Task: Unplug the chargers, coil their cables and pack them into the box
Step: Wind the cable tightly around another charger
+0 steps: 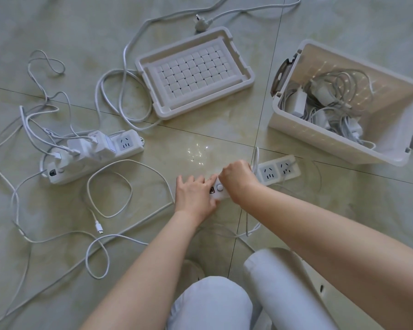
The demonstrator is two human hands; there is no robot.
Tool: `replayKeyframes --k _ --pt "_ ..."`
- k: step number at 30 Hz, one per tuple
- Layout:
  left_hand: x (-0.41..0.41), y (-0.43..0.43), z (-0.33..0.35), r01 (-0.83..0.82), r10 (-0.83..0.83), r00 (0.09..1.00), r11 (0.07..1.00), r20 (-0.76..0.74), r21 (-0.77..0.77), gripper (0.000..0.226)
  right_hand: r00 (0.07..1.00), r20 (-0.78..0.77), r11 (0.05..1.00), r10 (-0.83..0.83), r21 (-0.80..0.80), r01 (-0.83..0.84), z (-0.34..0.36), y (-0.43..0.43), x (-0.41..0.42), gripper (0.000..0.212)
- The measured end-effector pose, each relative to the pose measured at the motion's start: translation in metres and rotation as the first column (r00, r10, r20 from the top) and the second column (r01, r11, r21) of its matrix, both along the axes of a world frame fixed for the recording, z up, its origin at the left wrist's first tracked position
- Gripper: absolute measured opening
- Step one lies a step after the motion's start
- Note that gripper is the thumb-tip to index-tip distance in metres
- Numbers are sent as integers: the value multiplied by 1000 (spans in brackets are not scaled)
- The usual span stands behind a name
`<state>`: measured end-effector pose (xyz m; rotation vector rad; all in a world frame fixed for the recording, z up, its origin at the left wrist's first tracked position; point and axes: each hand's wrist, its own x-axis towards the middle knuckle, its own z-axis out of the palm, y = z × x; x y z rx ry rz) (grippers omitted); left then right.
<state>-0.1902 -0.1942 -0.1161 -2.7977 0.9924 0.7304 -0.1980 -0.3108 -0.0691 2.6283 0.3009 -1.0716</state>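
Beyond our knees point(215, 303), we brace the power strip point(267, 173) with the flat, open left hand point(196, 196) while the right hand point(237, 173), closed over a charger we cannot see, should pull straight up.

left hand point(196, 196) flat, fingers spread | right hand point(237, 176) grip closed

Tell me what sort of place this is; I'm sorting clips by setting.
Probably a home or office floor: glossy stone-look tiles, power strips lying on them, and a plastic storage box with its lid beside it.
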Motion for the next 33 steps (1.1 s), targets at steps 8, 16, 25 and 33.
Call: replayKeyframes --k 8,16,25,33 --pt "-1 -13 -1 17 -17 998 1000 -60 -3 56 993 60 994 105 -28 -104 -6 -6 1 16" --pt "1 -14 -10 -2 1 1000 999 -23 -38 44 990 53 992 127 -1 -127 -7 -10 3 14" --pt "1 -18 -5 -22 21 1000 999 -24 -28 37 971 88 975 222 -11 -222 34 -4 16 22" --pt "0 -24 0 -8 10 1000 999 -29 42 49 957 272 987 -100 149 60 58 -39 -3 40"
